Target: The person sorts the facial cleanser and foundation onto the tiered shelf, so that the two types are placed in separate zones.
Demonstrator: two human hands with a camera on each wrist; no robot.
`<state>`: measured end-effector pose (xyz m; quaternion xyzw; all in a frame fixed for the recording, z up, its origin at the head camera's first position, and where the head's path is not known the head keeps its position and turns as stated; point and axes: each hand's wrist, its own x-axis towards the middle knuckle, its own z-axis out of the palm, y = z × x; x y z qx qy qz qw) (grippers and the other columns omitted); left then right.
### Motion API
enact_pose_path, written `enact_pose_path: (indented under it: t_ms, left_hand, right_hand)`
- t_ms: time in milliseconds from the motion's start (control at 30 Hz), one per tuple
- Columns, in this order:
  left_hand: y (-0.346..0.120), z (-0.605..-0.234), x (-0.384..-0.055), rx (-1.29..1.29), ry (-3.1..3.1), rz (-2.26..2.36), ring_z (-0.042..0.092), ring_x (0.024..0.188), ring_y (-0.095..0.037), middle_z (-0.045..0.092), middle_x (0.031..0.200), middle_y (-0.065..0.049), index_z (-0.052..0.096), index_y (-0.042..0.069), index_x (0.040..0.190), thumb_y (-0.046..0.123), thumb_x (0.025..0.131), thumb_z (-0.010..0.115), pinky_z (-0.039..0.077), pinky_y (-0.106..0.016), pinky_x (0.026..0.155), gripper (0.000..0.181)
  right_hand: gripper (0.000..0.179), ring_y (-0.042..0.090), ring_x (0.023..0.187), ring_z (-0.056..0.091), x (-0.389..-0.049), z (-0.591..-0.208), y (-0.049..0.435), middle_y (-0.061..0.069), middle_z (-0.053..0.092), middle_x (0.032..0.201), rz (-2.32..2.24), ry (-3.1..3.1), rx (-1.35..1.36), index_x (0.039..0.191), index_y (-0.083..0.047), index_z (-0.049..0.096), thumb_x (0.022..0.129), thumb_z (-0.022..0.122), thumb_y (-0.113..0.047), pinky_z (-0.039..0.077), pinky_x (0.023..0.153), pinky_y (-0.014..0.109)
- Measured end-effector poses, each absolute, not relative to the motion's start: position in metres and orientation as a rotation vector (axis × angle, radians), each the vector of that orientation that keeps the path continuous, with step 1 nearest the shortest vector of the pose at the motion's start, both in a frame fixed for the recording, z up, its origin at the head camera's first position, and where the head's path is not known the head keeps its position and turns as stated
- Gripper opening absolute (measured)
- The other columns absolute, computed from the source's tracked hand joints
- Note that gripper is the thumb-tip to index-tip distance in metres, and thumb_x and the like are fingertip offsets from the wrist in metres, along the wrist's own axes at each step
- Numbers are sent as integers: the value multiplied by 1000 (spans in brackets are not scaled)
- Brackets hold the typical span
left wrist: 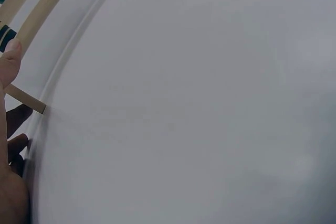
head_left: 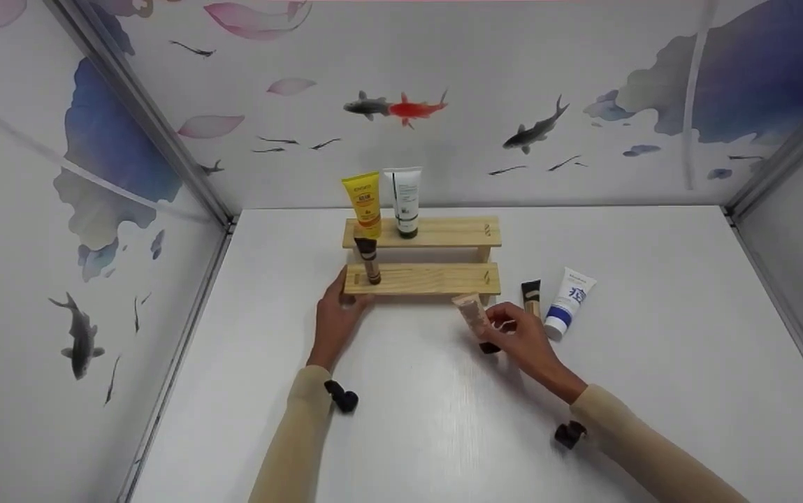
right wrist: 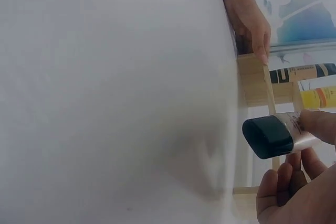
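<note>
My left hand [head_left: 337, 311] grips the left end of a two-step wooden rack [head_left: 429, 279], thumb at the plank's front edge; in the left wrist view its fingers lie by the rack's leg [left wrist: 26, 99]. With thumb and fingers my right hand [head_left: 523, 341] pinches a beige squeeze tube [head_left: 472, 314], tilted, its dark cap [right wrist: 268, 136] downward, in front of the rack's right end. On the lower step stands a small dark-and-beige tube [head_left: 369, 262]. A yellow tube [head_left: 365, 202] and a white tube [head_left: 407, 202] stand on the upper step.
To the right of the rack, a white-and-blue tube [head_left: 570, 302] lies on the white table [head_left: 401, 419]. Beside it is a small black-and-tan tube [head_left: 532, 295], partly hidden by my right hand. Printed wall panels [head_left: 471, 150] enclose the table at the back and sides.
</note>
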<state>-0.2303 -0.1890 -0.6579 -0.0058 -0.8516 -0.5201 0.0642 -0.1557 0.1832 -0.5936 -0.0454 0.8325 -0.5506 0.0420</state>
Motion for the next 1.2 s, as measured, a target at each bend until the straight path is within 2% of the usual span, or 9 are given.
enact_pose_path:
  t_ms: [267,600,800,933,1200]
  left_hand:
    - [-190,-658,-232,-33,-2556,-1573,45,156,-30,48,170,-13,36,12,173,60,98,78,35,-49,129,99]
    - [-188,-657,-232,-13,-2565,-1566,46,156,-30,48,170,-13,37,11,172,53,99,81,35,-48,129,95]
    - [-187,-656,-232,6,-2575,-1559,55,146,-27,52,167,-13,37,10,172,46,100,82,40,-47,125,92]
    - [-187,-655,-231,4,-2569,-1570,58,141,-26,52,167,-13,37,11,172,47,100,81,42,-48,123,92]
    - [-188,-657,-231,-18,-2554,-1593,56,143,-25,51,168,-12,37,11,173,49,101,80,41,-48,124,92]
  right_hand:
    - [31,26,112,64,-168,-587,184,9,74,121,-1718,2555,-123,123,-6,75,98,87,-21,54,96,31]
    - [33,27,115,66,-181,-580,186,11,74,121,-1742,2574,-119,123,-6,75,99,87,-24,55,99,30]
    - [32,26,114,66,-187,-577,183,11,74,122,-1788,2544,-139,123,-6,74,99,86,-22,55,97,27]
    - [30,25,112,66,-192,-574,177,9,74,120,-1830,2526,-157,121,-6,75,98,87,-21,56,94,26]
    - [27,22,110,67,-203,-568,164,5,74,118,-1857,2550,-220,118,-9,75,98,87,-23,56,95,29]
